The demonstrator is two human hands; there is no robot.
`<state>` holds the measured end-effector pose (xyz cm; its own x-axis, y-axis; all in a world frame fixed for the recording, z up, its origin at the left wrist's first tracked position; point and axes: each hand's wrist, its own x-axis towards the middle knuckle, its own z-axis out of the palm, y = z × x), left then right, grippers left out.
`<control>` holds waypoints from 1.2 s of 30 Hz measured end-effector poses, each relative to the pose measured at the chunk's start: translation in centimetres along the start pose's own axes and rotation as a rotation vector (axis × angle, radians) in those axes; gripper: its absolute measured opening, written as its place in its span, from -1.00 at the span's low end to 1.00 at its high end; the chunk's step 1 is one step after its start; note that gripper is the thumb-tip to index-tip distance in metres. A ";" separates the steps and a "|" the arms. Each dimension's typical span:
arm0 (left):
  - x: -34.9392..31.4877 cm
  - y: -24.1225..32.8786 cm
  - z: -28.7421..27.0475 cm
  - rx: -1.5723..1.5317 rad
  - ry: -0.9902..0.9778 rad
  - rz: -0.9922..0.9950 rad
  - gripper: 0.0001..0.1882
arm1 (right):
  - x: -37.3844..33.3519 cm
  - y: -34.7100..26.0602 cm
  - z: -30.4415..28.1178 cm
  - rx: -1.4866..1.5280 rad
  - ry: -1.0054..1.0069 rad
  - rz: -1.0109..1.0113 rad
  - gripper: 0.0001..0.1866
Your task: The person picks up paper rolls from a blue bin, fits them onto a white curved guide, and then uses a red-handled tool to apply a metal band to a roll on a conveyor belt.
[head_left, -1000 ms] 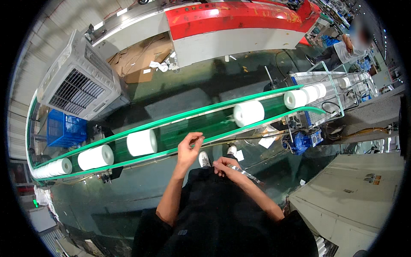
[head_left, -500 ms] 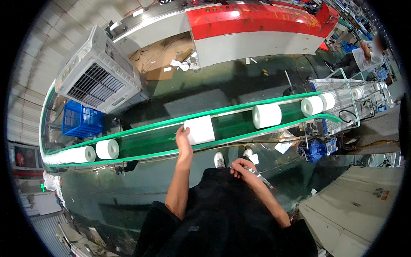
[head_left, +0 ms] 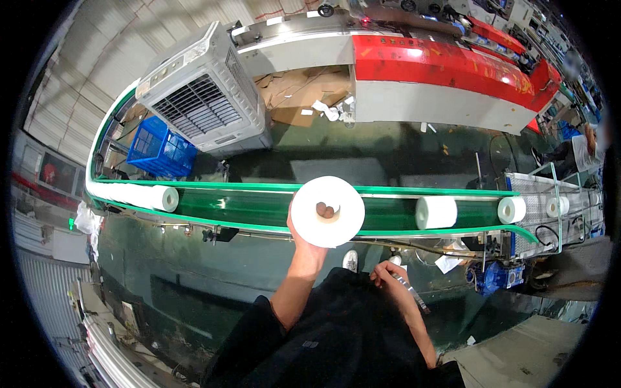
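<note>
A dark green floor (head_left: 194,278), dotted with paper scraps, spreads through the room, and a pale ribbed wall (head_left: 123,45) fills the upper left. Across the middle runs the belt (head_left: 246,207), green between green rails (its surface catches a little glare), curving away at its left end. Beyond it stand the machine (head_left: 440,61), red over white, then the grey cooler (head_left: 194,107) and, beside that, the blue crate (head_left: 158,152). A blue motor (head_left: 495,278) sits below the belt's right end. White rolls (head_left: 132,194) lie packed in a row at the left; others lie spaced out to the right. The held roll (head_left: 343,223) is up in front of the belt's middle, end face toward the viewer. Of the hands, the left hand (head_left: 306,244) grips it, two fingertips (head_left: 321,208) showing in its core; the right hand (head_left: 384,273), near the waist, is closed round a narrow silvery strip (head_left: 414,296), its kind unclear.
</note>
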<state>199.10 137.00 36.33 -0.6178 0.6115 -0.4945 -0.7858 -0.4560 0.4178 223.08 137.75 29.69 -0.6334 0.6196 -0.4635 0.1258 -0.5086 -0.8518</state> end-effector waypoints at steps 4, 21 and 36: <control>-0.8 0.2 1.9 -0.046 0.076 -0.036 -0.66 | 0.1 0.7 -0.3 0.047 -0.009 -0.024 -0.76; -0.7 -0.1 0.9 -0.065 0.060 0.006 -0.70 | -0.3 0.5 0.1 0.054 -0.023 -0.009 -0.78; -3.5 -0.1 1.2 0.695 -0.545 0.911 -0.63 | -0.1 -4.8 1.8 0.396 -0.285 -0.123 -0.07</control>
<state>201.40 135.62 38.92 -0.7021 0.5172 0.4894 0.1995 -0.5168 0.8325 221.20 139.05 34.31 -0.8158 0.5294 -0.2331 -0.2273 -0.6640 -0.7124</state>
